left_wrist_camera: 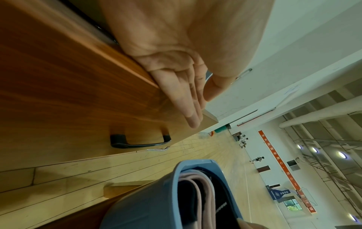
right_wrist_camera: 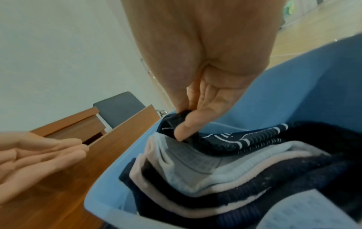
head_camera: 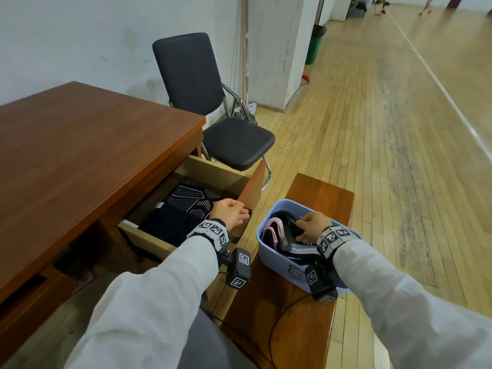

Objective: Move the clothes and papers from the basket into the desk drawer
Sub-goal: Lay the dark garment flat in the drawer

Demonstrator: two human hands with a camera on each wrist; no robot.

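Observation:
The desk drawer point(head_camera: 221, 171) stands pulled out, with dark patterned clothing point(head_camera: 181, 206) lying in it and a white paper edge point(head_camera: 130, 222) beneath. My left hand point(head_camera: 239, 213) rests with straight fingers point(left_wrist_camera: 188, 105) along the top edge of the drawer front point(left_wrist_camera: 78, 100), holding nothing. The light blue basket point(head_camera: 269, 254) sits on a wooden bench point(head_camera: 319, 193) to the right. It holds folded pink, white and dark clothes point(right_wrist_camera: 195, 167) and a printed paper point(right_wrist_camera: 313, 212). My right hand point(right_wrist_camera: 183, 119) is inside the basket and pinches a dark white-striped garment point(right_wrist_camera: 245, 139) at its far end.
A black padded chair point(head_camera: 234, 139) stands just beyond the open drawer. The brown desk top point(head_camera: 80, 145) fills the left. The drawer's black handle point(left_wrist_camera: 137, 142) faces the basket across a narrow gap. Wooden floor point(head_camera: 386, 129) stretches right of the bench.

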